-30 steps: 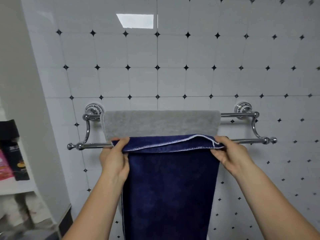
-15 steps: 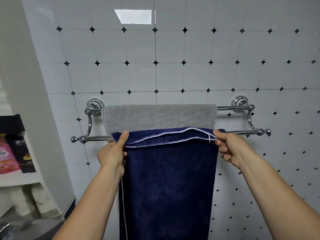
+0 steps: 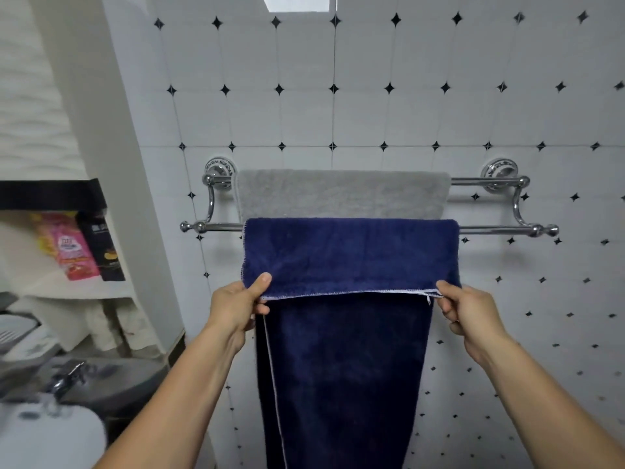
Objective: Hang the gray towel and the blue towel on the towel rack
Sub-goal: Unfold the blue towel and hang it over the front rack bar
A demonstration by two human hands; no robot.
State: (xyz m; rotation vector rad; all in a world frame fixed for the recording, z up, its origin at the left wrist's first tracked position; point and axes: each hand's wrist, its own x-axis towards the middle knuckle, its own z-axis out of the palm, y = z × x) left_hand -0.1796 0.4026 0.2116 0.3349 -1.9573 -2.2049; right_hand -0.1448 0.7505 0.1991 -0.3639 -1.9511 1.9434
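Note:
A chrome double towel rack [image 3: 487,229] is fixed to the tiled wall. The gray towel [image 3: 341,194] hangs over its rear bar. The blue towel [image 3: 348,255] is draped over the front bar, its white-stitched front flap reaching a short way down over a long part that hangs behind it. My left hand [image 3: 240,304] pinches the flap's lower left corner. My right hand [image 3: 465,309] pinches the lower right corner. Both hands sit below the front bar.
Left of the rack a white pillar [image 3: 111,164] borders shelves holding a pink packet [image 3: 69,247] and a dark box [image 3: 103,247]. Below them lie a gray basin with a faucet [image 3: 67,379] and a white rounded object [image 3: 47,438].
Both hands have pulled the blue towel's front flap down from bar level, so it now hangs lower over the front bar. The camera view has tilted downward.

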